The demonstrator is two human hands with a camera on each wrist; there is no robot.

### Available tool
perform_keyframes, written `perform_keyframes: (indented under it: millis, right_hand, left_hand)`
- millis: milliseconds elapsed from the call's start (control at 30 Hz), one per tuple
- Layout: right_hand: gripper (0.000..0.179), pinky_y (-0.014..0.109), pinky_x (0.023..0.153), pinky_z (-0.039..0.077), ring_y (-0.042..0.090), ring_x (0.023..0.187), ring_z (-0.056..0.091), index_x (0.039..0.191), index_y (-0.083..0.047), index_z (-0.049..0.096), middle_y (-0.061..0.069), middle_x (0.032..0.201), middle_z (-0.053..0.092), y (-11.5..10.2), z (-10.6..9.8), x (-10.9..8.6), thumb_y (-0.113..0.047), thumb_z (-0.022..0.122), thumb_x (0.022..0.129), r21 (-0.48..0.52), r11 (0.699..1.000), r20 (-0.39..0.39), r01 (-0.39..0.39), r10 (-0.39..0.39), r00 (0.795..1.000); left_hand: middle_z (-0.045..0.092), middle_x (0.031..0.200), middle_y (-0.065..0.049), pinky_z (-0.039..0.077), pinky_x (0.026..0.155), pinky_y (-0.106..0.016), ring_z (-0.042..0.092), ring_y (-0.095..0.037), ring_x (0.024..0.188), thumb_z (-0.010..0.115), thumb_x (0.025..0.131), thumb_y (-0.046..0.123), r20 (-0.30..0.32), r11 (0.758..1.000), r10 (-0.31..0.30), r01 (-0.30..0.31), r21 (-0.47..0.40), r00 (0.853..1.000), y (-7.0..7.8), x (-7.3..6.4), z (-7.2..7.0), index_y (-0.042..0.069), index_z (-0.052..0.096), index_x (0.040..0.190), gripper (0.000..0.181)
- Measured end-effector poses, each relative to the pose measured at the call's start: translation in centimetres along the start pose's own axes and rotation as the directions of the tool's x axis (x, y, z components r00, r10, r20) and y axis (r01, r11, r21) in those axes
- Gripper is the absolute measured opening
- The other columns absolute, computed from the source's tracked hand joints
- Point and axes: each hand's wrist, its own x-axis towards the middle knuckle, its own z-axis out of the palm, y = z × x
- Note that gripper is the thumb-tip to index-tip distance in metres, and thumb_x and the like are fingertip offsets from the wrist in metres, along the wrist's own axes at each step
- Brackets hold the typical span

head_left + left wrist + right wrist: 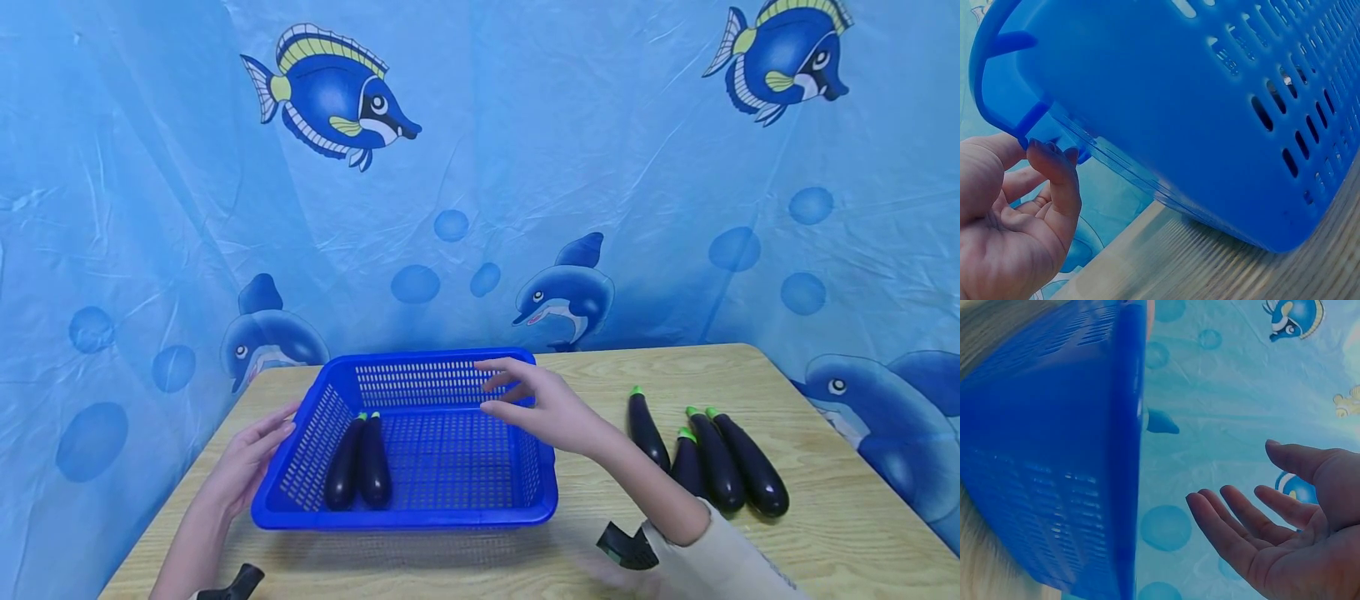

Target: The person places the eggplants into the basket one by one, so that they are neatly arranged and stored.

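Right sleeve [723,554] is seen nearest the head camera, partly cut off by the frame edge. Blue basket [405,520] is set on the table [840,500], left of centre. Eggplant pair [373,467] is laid inside, side by side, near the left wall.

Risks, as judged: if the basket is pulled or raised by the left side alone, it could be twisted and the pair rolled across the floor; cause would be one-sided support plus smooth, rounded skins. Right rim could also be bumped if the right arm is lowered carelessly.

Relative position: left rim is grasped by the left fingers [1063,187], curled at the edge close to a corner; grip force can't be told. Right fingers [1219,528] are released, spread, nothing held; in the right wrist view a gap is shown between them and the rim, and from the head they are seen over the basket's right end.

Further out: four loose eggplants [753,467] are grouped right of the basket, apart from it, one partly hidden by the right forearm. Sea-print backdrop [480,150] is hung behind.
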Motion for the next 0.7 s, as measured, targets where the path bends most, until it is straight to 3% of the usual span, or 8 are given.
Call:
perform_keyframes:
  millis: [400,700]
  right_hand:
    - [0.051,0.036,0.084,0.064,0.032,0.109,0.072,0.152,-0.002,0.051,0.021,0.131,0.068,1.4,-1.6,-2.1,-0.016,0.066,0.106,0.028,0.998,-0.065,-0.055,0.056,0.996]
    - [0.052,0.043,0.085,0.065,0.038,0.112,0.072,0.153,-0.002,0.05,0.026,0.135,0.066,2.3,-2.7,-3.6,-0.018,0.067,0.106,0.043,0.992,-0.123,-0.115,0.12,0.985]
  left_hand:
    - [0.073,0.123,0.01,0.063,0.088,-0.031,0.073,-0.012,0.108,0.043,0.116,0.02,-0.018,1.0,-0.007,0.007,0.021,1.0,0.1,-0.1,0.1,0.04,0.064,0.13,0.033]
    - [0.074,0.121,0.009,0.063,0.087,-0.031,0.073,-0.011,0.107,0.044,0.115,0.02,-0.037,0.999,-0.008,0.009,0.032,0.999,0.2,0.0,0.2,0.041,0.064,0.129,0.032]
